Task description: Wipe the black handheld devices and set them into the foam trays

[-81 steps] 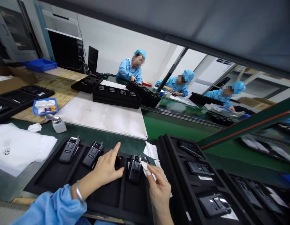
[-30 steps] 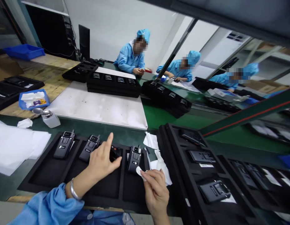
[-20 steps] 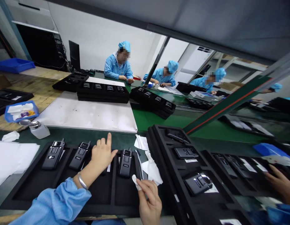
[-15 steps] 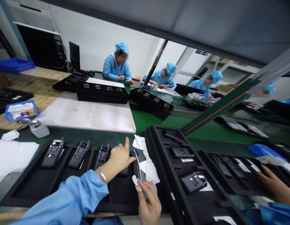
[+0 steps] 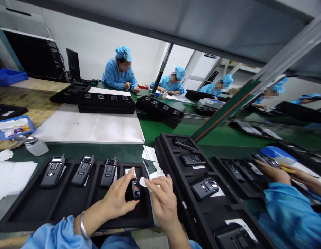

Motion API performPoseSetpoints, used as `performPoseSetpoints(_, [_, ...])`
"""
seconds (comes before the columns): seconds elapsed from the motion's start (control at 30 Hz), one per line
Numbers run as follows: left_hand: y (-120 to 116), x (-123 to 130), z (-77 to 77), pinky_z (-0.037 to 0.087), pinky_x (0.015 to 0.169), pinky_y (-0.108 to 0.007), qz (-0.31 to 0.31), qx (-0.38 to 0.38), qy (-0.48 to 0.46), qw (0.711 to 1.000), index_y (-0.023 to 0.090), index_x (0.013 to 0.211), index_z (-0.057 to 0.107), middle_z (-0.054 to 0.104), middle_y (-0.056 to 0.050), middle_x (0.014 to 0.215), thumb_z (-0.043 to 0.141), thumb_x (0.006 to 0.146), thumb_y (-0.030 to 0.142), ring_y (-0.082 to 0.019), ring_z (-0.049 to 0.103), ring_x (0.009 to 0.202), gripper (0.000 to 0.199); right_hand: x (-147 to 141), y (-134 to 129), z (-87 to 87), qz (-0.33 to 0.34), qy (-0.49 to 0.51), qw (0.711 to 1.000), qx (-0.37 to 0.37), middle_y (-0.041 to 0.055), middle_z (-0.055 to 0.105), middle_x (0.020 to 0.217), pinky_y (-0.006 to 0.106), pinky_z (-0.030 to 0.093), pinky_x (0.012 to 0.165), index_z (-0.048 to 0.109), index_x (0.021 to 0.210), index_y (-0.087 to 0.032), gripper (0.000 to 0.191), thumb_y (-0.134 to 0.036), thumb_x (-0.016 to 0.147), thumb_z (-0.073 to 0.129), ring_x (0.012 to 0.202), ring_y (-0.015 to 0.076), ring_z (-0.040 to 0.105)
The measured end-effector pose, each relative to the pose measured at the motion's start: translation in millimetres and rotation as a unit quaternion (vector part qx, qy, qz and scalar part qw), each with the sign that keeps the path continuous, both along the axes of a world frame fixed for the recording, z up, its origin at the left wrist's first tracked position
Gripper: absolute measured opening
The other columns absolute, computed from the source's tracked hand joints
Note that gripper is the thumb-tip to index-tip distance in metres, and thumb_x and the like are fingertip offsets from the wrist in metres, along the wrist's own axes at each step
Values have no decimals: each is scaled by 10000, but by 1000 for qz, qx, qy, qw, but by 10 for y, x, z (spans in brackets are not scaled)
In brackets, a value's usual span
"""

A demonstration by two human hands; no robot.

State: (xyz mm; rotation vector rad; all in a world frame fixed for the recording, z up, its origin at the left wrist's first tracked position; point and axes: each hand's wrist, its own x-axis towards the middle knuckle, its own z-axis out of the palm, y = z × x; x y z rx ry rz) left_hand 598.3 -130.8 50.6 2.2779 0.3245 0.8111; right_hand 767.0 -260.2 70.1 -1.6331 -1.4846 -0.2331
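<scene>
Green bench [image 5: 79, 148]: black trays [image 5: 27, 205], a bottle [image 5: 37, 148], white sheets [image 5: 9, 178] (far left).

The left sleeve [image 5: 56, 236] is blue, the bangle [image 5: 82, 223] silver (right sleeve [image 5: 195, 245] seemingly blue).

Black handset [image 5: 135, 189], held tilted; white wipe [image 5: 143, 182] just beside.

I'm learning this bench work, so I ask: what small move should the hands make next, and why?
I'd probably wipe the black boxy handheld radio with the small, soft-looking white wad: the left hand holds the radio with its orange-marked face exposed, and the right hand pinches the wad right beside it.
</scene>
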Motion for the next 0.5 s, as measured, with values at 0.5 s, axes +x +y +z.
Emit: performPoseSetpoints(0.5, [-111,-65,-128,559,985,-442,3,86,-41,995,178,1581,98,558,-178,1389,612,815,142,-292,603,1212,924,-75,28,214,22,-183,982,-27,-21,687,908,634,41,1153,714,1091,-364,401,-96,882,501,956,203,560])
